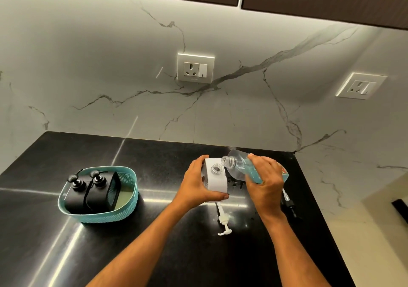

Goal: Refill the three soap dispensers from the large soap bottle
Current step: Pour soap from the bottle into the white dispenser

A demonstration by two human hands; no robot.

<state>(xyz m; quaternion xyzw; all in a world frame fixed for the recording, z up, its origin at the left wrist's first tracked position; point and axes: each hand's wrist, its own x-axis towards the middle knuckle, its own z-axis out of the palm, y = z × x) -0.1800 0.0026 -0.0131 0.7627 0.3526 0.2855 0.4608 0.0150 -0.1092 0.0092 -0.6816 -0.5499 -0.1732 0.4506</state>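
White pump (224, 222): lying on dark surface (154, 253), just nearer than white dispenser (215, 179). Dispenser: uncapped, left hand (198, 183) wrapped round it. Soap bottle (245, 168): right of it, tilted, right hand (266, 177) clasping, mouth over opening; advise slow tip, mouths aligned. Basket (97, 217): well left, two black dispensers (90, 190).

The right hand's fingers (262, 172) cover the clear, blue-liquid large soap bottle's (237, 165) label; whether soap flows from its mouth is unclear.
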